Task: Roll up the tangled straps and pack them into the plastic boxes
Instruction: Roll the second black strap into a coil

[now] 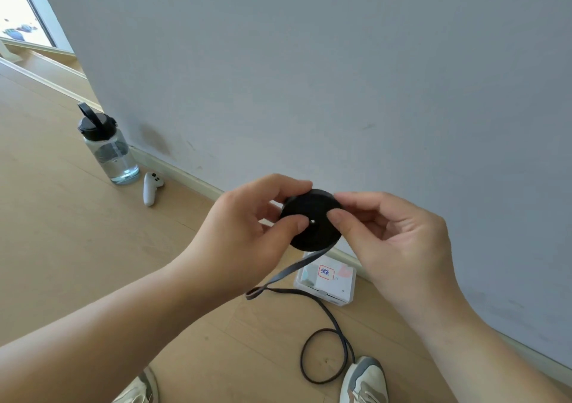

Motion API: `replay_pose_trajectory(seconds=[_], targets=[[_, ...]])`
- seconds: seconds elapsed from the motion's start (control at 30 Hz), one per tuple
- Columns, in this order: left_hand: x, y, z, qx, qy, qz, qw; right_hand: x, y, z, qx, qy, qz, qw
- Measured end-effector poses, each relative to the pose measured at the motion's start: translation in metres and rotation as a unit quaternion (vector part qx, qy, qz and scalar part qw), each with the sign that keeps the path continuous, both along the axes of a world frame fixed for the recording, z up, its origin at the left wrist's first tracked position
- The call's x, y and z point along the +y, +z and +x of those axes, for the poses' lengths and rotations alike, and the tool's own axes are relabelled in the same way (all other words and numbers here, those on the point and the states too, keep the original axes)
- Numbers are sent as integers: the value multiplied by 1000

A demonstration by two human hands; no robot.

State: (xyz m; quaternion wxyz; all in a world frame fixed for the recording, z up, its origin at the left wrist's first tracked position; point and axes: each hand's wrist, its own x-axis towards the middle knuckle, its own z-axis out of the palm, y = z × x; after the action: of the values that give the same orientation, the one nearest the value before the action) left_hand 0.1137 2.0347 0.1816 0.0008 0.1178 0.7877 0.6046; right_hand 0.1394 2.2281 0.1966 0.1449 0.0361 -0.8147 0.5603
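At the far left a water bottle (pixel 106 148) is seen standing on the wooden floor (pixel 77 247) by the wall (pixel 340 77), with a white controller (pixel 151 187) lying just right of it. At centre the rolled strap (pixel 311 226) — a tight black disc — is held in mid-air between both hands. It is pinched by the left hand (pixel 247 232): thumb pressed on the near face beside the centre hole, forefinger curled over the top rim. The right rim is gripped likewise by the right hand (pixel 393 238), thumb in front, forefinger on the top edge. From the disc's underside the loose tail (pixel 289 271) hangs, folded once, then looped on the floor beside the right shoe (pixel 365 381). A labelled plastic box (pixel 328 278) is set on the floor below the roll, against the wall.
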Motion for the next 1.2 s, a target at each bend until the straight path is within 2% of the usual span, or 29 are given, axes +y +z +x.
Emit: replay_pose_trajectory(seconds=[0.1, 0.17, 0.23, 0.3, 0.37, 0.47, 0.57, 0.67, 0.77, 0.9, 1.03, 1.2], targets=[[2, 1, -3, -79, 17, 141, 987, -4, 1, 1, -19, 2, -57, 998], [3, 2, -4, -106, 19, 187, 977, -5, 1, 1, -26, 4, -68, 997], [2, 0, -4, -106, 14, 129, 986, -3, 0, 0, -24, 2, -38, 999], [2, -1, -3, -70, 16, 45, 996, -1, 0, -1, -12, 5, 16, 1000], [0, -4, -2, 7, 4, -10, 1000, 0, -1, -2, 3, 18, 60, 998], [-2, -9, -4, 143, -29, -111, 983, 0, -3, -1, 35, 39, 113, 992], [-3, -9, -4, 146, -24, -87, 985, 0, -1, -2, 33, 20, 89, 995], [-1, -4, -2, 67, 13, -22, 997, -2, 2, 0, 1, -7, 12, 1000], [1, -3, -1, 19, 46, 44, 998, -4, 4, 2, 18, -8, 44, 999], [2, -1, 1, 28, 11, 0, 1000, -2, 3, 2, 28, 3, 66, 997], [4, 0, 4, 108, -8, -55, 993, -1, 1, 0, 37, 27, 99, 994], [2, 7, 5, 49, -12, -28, 998, -3, 5, 2, 30, 21, 72, 997]])
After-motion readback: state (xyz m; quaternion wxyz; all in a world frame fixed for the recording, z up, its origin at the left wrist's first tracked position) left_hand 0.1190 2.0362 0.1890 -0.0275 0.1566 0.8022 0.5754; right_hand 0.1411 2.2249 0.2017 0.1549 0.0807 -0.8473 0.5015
